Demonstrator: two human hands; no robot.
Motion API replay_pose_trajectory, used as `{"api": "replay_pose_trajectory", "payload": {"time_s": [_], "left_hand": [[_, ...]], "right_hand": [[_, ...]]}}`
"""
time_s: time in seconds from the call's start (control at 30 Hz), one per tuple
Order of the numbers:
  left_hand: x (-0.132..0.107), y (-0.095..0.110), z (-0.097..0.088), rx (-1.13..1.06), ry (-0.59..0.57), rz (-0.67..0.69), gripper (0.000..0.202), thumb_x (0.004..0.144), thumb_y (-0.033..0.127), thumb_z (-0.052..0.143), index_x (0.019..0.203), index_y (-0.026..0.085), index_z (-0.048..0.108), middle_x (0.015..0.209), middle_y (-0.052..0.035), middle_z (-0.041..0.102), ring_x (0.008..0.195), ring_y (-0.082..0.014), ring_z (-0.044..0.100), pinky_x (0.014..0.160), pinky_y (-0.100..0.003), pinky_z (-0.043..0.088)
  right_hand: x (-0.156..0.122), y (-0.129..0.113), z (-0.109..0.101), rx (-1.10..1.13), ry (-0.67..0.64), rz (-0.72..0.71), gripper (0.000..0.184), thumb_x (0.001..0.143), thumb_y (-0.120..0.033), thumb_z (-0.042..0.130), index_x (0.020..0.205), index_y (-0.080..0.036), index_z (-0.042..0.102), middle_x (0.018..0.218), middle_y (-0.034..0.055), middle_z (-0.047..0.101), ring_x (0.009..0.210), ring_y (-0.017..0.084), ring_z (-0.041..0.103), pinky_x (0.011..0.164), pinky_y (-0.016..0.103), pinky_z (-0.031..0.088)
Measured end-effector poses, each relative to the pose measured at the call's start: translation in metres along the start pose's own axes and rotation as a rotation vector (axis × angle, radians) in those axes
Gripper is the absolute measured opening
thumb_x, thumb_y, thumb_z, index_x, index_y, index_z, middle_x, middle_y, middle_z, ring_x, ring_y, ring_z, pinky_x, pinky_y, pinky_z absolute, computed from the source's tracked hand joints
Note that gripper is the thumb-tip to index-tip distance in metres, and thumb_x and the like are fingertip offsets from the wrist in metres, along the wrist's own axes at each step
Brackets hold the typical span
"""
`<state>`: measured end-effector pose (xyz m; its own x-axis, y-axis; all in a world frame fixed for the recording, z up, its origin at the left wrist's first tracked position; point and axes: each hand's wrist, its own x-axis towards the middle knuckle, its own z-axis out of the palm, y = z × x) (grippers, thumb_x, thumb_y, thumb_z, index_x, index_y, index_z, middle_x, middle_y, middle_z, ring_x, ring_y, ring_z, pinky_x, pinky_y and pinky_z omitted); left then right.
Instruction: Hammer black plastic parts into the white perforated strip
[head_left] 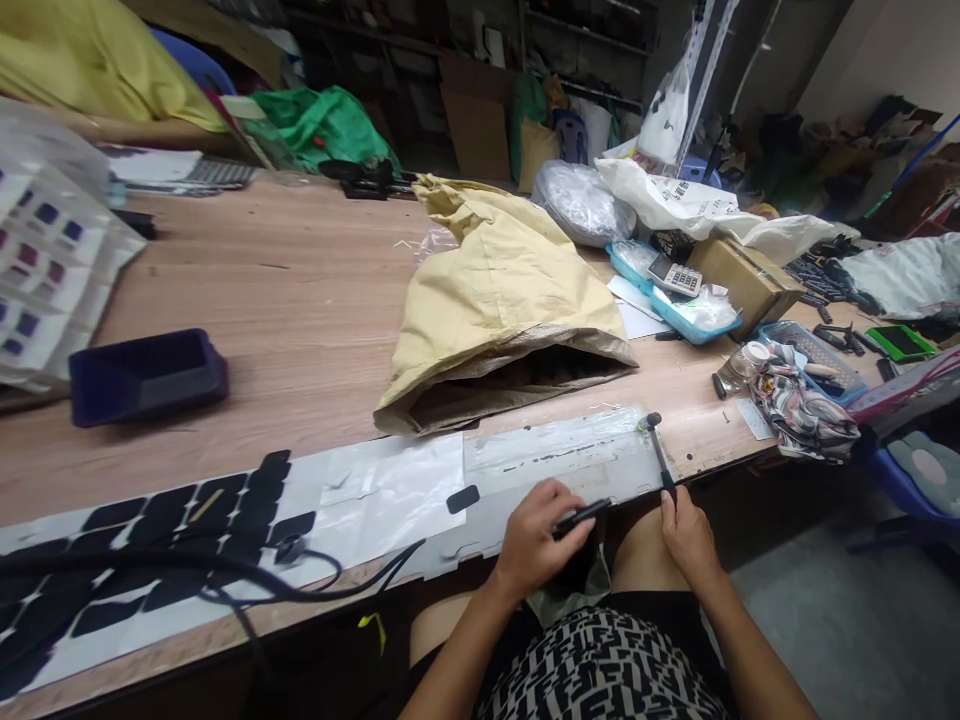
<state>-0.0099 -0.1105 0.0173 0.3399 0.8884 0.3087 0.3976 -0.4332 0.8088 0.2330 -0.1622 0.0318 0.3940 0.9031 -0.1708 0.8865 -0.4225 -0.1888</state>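
My left hand [534,540] is closed around a small, long black piece [581,517] whose kind I cannot make out. It is held just above the front edge of the table. To its right, my right hand [688,535] grips the black handle of a small hammer [663,462]. The hammer's metal shaft points away from me, and its dark head is over the end of the white sheet. A flat black rounded piece [463,499] lies on the white sheet [405,470], left of my left hand. Beyond the hands a yellow sack [502,290] lies with its dark mouth facing me.
Several black flat pieces [180,510] and black cables [247,575] cover the sheet at left. A dark blue tray [150,378] sits behind them. At right are blue baskets [701,320], a cardboard box [742,285] and a patterned cloth [806,410]. A person in a yellow top [112,60] sits across.
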Motion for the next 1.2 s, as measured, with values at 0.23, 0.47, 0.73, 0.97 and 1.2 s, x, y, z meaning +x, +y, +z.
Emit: {"api": "replay_pose_trajectory", "payload": {"time_s": [0.23,0.47,0.73,0.97,1.2], "left_hand": [[-0.043,0.003,0.018,0.313,0.044,0.106,0.020,0.083,0.030,0.065,0.101,0.025,0.069,0.097,-0.0081,0.063,0.089,-0.0234,0.057,0.077,-0.037,0.044],[0.064,-0.020,-0.006,0.301,0.377,-0.079,0.025,0.086,0.034,0.059,0.105,0.020,0.068,0.090,-0.0070,0.066,0.088,-0.0231,0.058,0.087,-0.037,0.044],[0.182,-0.075,-0.017,0.258,0.341,-0.754,0.047,0.075,0.047,0.066,0.114,0.020,0.068,0.102,-0.0149,0.071,0.100,-0.0353,0.062,0.085,-0.045,0.045],[0.183,-0.102,-0.022,-0.028,0.414,-0.789,0.039,0.070,0.045,0.071,0.101,0.022,0.073,0.096,-0.0094,0.073,0.092,-0.0299,0.065,0.081,-0.040,0.047],[0.113,-0.071,-0.029,-0.144,0.195,-0.367,0.034,0.071,0.044,0.071,0.093,0.018,0.072,0.083,-0.0032,0.069,0.076,-0.0183,0.060,0.067,-0.028,0.045]], "right_hand": [[0.001,0.000,-0.001,0.003,-0.004,-0.003,0.026,0.101,-0.034,0.034,0.099,-0.017,0.054,0.076,0.0060,0.067,0.066,0.017,0.061,0.058,0.026,0.024],[0.001,-0.001,-0.004,0.004,-0.020,0.000,0.028,0.101,-0.035,0.033,0.098,-0.018,0.054,0.079,0.0073,0.069,0.068,0.019,0.062,0.058,0.026,0.025],[0.002,-0.001,-0.003,0.000,-0.032,0.002,0.028,0.102,-0.034,0.033,0.101,-0.017,0.055,0.081,0.0088,0.070,0.069,0.019,0.063,0.058,0.026,0.025],[0.001,0.002,0.001,0.010,-0.009,-0.009,0.027,0.101,-0.034,0.035,0.102,-0.017,0.055,0.077,0.0070,0.069,0.066,0.018,0.062,0.058,0.026,0.025],[0.002,0.002,0.004,0.014,-0.007,-0.013,0.026,0.101,-0.034,0.034,0.098,-0.018,0.054,0.074,0.0061,0.068,0.064,0.018,0.061,0.057,0.026,0.023]]}}
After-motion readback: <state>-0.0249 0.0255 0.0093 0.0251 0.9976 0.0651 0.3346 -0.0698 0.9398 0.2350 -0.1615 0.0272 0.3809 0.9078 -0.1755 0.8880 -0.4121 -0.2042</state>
